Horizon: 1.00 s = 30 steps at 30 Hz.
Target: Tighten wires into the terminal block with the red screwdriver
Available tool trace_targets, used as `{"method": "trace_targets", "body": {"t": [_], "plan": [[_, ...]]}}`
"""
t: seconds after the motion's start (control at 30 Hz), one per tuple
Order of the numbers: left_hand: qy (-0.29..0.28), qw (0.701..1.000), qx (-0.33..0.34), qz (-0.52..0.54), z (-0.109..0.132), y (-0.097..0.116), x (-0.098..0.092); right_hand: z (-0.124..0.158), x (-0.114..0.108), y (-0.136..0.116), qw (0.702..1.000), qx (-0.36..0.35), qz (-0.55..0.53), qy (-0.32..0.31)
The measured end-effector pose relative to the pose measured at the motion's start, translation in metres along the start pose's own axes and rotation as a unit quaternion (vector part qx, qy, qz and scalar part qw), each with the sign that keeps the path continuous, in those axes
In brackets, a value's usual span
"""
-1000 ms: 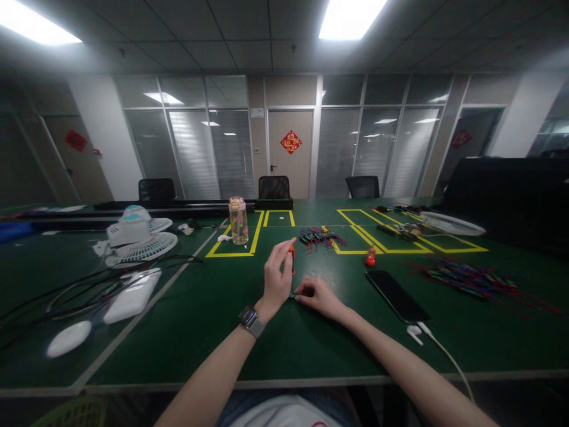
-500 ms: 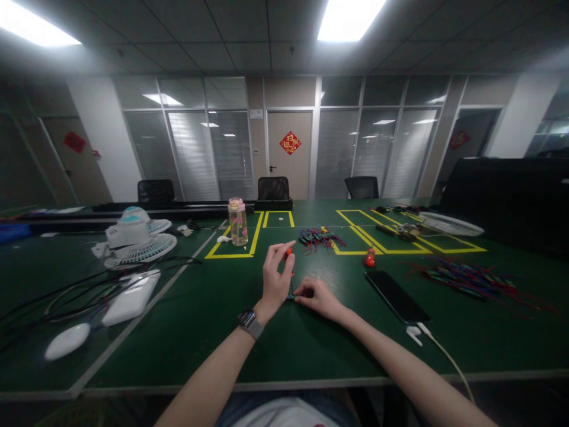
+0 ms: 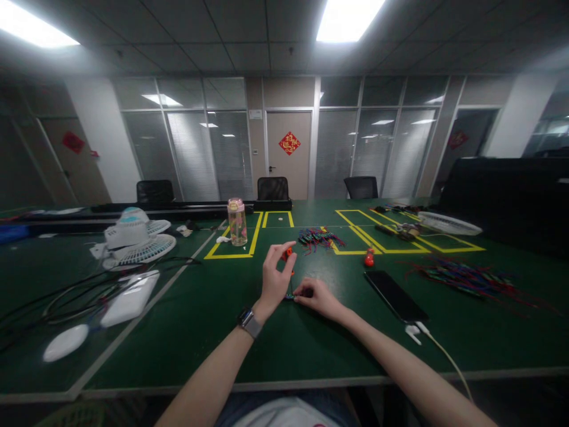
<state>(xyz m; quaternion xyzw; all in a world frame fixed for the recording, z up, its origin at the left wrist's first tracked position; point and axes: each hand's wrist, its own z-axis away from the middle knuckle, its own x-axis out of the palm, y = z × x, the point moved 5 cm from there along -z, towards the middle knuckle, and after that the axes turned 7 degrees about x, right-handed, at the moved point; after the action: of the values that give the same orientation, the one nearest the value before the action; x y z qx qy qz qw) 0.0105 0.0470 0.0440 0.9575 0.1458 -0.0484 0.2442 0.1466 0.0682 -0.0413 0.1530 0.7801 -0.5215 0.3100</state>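
Observation:
My left hand [image 3: 276, 274], with a watch on its wrist, is raised over the green table, thumb and fingers curved around a small orange-red tool [image 3: 289, 252]. A thin dark shaft runs down from the tool to a small circuit board [image 3: 290, 297] on the table. Low at the right of the board, my right hand [image 3: 316, 295] pinches its edge between thumb and fingertips. Part of the board is hidden behind my left hand. Beyond the hands lies a pile of small boards with red and blue wires [image 3: 317, 238].
A phone [image 3: 395, 296] with a cable, a red gourd-shaped object [image 3: 369, 257] and a second wire pile [image 3: 475, 280] are on the right. A bottle [image 3: 237, 222] stands behind on the left, near a white fan [image 3: 140, 240], power bank [image 3: 131, 298] and mouse [image 3: 66, 343].
My left thumb and fingers have shifted slightly, and more of the orange-red tool shows between them. My right hand keeps its place at the board.

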Motion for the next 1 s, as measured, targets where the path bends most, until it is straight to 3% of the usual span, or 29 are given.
{"method": "trace_targets", "body": {"t": [0.3,0.53,0.8,1.0], "plan": [[-0.032,0.996,-0.021,0.076,-0.0037,-0.0027,0.0009,0.0014,-0.0013,-0.0023,1.0,0.006,-0.001,0.004],[0.009,1.0,0.018,0.009,-0.0049,0.0026,-0.0062,0.0017,-0.0013,-0.0044,1.0,0.01,0.005,0.001],[-0.039,0.996,-0.021,0.078,-0.0021,-0.0038,0.0018,0.0004,-0.0005,-0.0003,1.0,0.0,-0.001,0.006],[-0.013,0.999,0.004,0.04,-0.0029,0.0008,-0.0015,0.0004,0.0001,-0.0001,1.0,-0.003,-0.004,0.009]]}}
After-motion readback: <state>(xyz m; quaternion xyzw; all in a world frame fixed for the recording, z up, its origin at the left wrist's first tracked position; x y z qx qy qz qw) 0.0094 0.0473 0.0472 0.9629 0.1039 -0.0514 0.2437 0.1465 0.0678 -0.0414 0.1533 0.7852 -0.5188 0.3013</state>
